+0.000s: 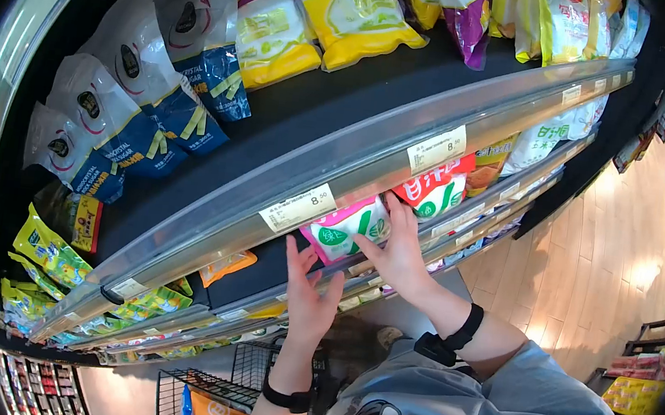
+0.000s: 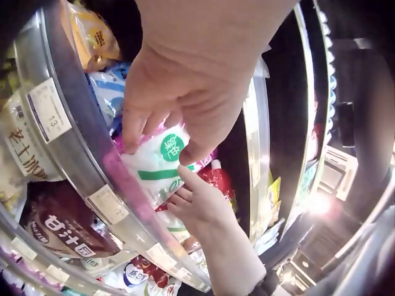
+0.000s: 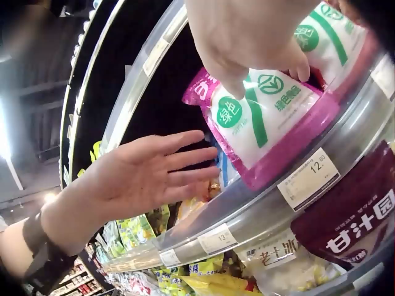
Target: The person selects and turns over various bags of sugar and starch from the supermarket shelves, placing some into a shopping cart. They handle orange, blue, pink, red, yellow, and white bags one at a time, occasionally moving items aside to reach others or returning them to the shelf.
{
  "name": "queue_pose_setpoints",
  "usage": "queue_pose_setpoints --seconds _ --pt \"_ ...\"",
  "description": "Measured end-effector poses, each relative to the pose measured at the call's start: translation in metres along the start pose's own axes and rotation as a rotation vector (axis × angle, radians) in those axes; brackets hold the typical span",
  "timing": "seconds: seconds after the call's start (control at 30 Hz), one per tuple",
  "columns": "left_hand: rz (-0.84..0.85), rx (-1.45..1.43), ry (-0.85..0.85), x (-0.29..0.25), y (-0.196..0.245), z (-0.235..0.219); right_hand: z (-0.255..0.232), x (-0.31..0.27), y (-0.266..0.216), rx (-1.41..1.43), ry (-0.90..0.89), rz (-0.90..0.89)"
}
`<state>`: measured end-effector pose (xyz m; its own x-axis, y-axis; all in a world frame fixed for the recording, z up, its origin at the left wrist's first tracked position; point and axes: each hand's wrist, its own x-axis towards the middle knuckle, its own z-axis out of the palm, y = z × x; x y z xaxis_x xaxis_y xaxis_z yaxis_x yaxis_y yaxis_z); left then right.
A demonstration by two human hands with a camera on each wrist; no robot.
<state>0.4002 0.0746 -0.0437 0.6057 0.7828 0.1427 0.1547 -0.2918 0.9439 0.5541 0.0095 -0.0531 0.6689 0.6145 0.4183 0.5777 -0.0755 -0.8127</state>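
Note:
A pink-edged white bag [image 1: 335, 236] with green print stands on a shelf below the price-tag rail. My right hand [image 1: 405, 253] holds it by its right side, the thumb on the front and the fingers at the edge; the right wrist view shows this hand [image 3: 256, 40] over the bag's upper part. On the other side, my left hand [image 1: 311, 299] is raised near the bag's left edge. Its fingers spread out straight in the right wrist view, where the hand [image 3: 154, 166] shows its palm beside the bag [image 3: 265, 123].
Next to the bag is a red-topped bag [image 1: 437, 188]. Rock sugar bags [image 1: 130, 78] and yellow bags [image 1: 354, 13] fill the upper shelf. The clear shelf rail [image 1: 371, 159] runs above the hands. A black wire basket [image 1: 205, 386] with an orange packet stands below.

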Motion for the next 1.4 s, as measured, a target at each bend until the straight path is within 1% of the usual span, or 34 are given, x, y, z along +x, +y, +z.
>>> queue_pose_setpoints --seconds 0.07,0.1,0.17,0.2,0.23,0.3,0.33,0.37,0.43,0.47,0.5,0.53,0.57,0.6,0.63,0.67,0.7,0.77,0.83,0.87,0.9,0.97,1.0,1.07,1.1,1.17,1.2,1.33,1.4 --pt "-0.055 -0.069 0.152 0.006 -0.011 0.006 -0.003 0.004 0.000 0.002 -0.015 0.029" --pt "-0.055 -0.063 0.155 0.009 -0.017 0.005 -0.005 0.005 0.001 0.008 -0.015 0.029" --pt "-0.175 -0.023 0.084 0.011 -0.026 0.001 -0.009 0.005 0.001 0.130 -0.086 -0.007" --pt "-0.205 -0.072 0.088 0.011 -0.016 0.000 -0.013 0.005 -0.004 0.174 -0.098 -0.004" --pt "-0.209 -0.068 0.092 0.009 -0.019 0.000 -0.015 0.003 -0.005 0.179 -0.102 -0.002" --pt "-0.103 -0.153 0.046 0.002 -0.031 -0.005 -0.018 -0.004 -0.004 0.208 -0.239 -0.127" --pt "0.017 -0.276 0.100 0.001 -0.035 -0.004 -0.015 -0.008 0.000 0.311 -0.247 -0.213" --pt "-0.122 -0.683 0.156 -0.009 -0.033 -0.004 -0.017 -0.011 0.000 0.316 -0.250 -0.214" --pt "-0.076 -0.597 0.200 -0.027 -0.050 -0.009 -0.026 -0.012 -0.006 0.356 -0.364 -0.469" --pt "-0.076 -0.596 0.205 -0.036 -0.051 -0.014 -0.030 -0.012 -0.013 0.347 -0.384 -0.536" --pt "0.128 -0.310 0.226 -0.045 -0.036 -0.019 -0.033 -0.015 -0.019 0.350 -0.388 -0.535" --pt "0.324 -0.019 0.242 -0.056 -0.025 -0.024 -0.035 -0.019 -0.025 0.392 -0.462 -0.534" --pt "0.317 -0.017 0.246 -0.070 -0.021 -0.025 -0.034 -0.023 -0.030 0.435 -0.538 -0.533" --pt "0.177 -0.195 0.337 -0.087 -0.019 -0.025 -0.032 -0.025 -0.034 0.493 -0.596 -0.524" --pt "0.035 -0.373 0.430 -0.098 -0.014 -0.025 -0.030 -0.030 -0.040 0.499 -0.604 -0.525" --pt "0.118 -0.179 0.364 -0.105 -0.003 -0.031 -0.028 -0.036 -0.046 0.468 -0.730 -0.423" --pt "0.184 -0.081 0.326 -0.109 0.000 -0.046 -0.024 -0.041 -0.052 0.437 -0.857 -0.321" --pt "-0.095 -0.277 0.448 -0.124 0.014 -0.045 -0.011 -0.049 -0.059 0.510 -0.885 -0.329" --pt "-0.257 -0.397 0.515 -0.136 0.019 -0.055 0.003 -0.055 -0.061 0.825 -1.070 0.176" --pt "-0.279 -0.387 0.537 -0.135 0.027 -0.058 0.004 -0.049 -0.064 0.955 -1.275 0.445" --pt "-0.301 -0.403 0.533 -0.139 0.032 -0.062 0.011 -0.053 -0.061 1.037 -1.369 0.638" --pt "-0.290 -0.334 0.536 -0.148 0.035 -0.069 0.033 -0.077 -0.049 1.162 -1.305 0.855" --pt "-0.307 -0.327 0.540 -0.152 0.037 -0.073 0.036 -0.080 -0.050 1.163 -1.347 0.861" --pt "-0.352 -0.339 0.578 -0.155 0.042 -0.076 0.038 -0.082 -0.054 1.109 -1.309 0.887" --pt "-0.368 -0.337 0.583 -0.158 0.042 -0.077 0.039 -0.082 -0.057 1.038 -1.298 0.921" --pt "-0.410 -0.390 0.581 -0.162 0.042 -0.081 0.041 -0.084 -0.062 1.100 -1.274 0.942" --pt "-0.430 -0.436 0.564 -0.163 0.042 -0.084 0.044 -0.088 -0.061 1.144 -1.261 1.039" --pt "-0.424 -0.557 0.601 -0.172 0.043 -0.091 0.045 -0.086 -0.074 1.125 -1.244 1.082" --pt "-0.322 -0.037 0.736 -0.178 0.046 -0.092 0.047 -0.089 -0.080 1.189 -1.122 1.061"
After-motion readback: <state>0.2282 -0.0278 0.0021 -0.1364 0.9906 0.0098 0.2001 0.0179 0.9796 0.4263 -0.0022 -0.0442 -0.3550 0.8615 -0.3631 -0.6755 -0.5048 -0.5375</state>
